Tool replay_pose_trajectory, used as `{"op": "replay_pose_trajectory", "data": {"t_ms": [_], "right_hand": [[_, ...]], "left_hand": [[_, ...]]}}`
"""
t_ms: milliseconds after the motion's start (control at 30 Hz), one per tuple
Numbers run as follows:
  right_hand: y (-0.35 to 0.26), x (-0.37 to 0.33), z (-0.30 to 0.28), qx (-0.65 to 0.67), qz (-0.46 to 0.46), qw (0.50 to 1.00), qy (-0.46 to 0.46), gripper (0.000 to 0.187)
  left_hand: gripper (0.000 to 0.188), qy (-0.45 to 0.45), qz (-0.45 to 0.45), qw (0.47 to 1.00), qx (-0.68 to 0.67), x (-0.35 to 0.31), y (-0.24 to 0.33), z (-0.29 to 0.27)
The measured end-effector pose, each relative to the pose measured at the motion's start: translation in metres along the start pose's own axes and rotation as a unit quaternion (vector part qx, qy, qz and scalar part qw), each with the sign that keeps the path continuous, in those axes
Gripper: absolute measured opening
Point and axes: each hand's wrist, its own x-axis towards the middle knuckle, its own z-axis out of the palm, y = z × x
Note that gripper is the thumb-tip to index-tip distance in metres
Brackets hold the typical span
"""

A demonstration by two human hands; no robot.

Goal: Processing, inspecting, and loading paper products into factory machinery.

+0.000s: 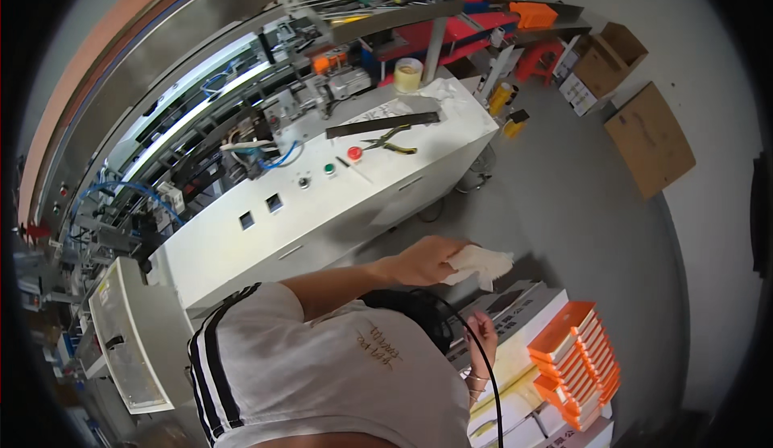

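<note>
A crumpled white cloth [483, 267] is gripped by my left hand [427, 261], held out in front of my body. My right hand [481, 337] is lower and further right, loosely curled with fingers apart and nothing visible in it. Bangles circle the right wrist. Past that hand runs a black cable [495, 392]. Close beside the right hand lie white printed boxes [519, 319], with a stack of orange trays [576, 359] on them.
A white machine bench [322, 206] with push buttons stands ahead, carrying pliers [390, 140], a dark metal bar [382, 124] and a tape roll [408, 74]. Machinery lines the left. A white-framed panel [129, 335] juts out at left. Cardboard boxes [651, 138] stand by the right wall.
</note>
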Motion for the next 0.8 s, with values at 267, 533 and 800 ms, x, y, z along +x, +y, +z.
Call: {"op": "replay_pose_trajectory", "data": {"t_ms": [267,533,800], "right_hand": [[-0.096,0.136,-0.104,-0.117,-0.042,0.992,0.037,0.028],[-0.189,0.295,-0.178,-0.202,-0.110,0.973,0.022,0.029],[-0.279,0.474,-0.160,-0.280,-0.099,0.946,-0.128,0.042]], "left_hand": [[0.038,-0.016,0.003,0.998,0.058,0.182,-0.033,0.059],[0.042,-0.016,-0.020,0.999,0.043,0.337,-0.047,0.061],[0.035,0.198,-0.001,0.980,0.034,0.452,-0.132,0.019]]}}
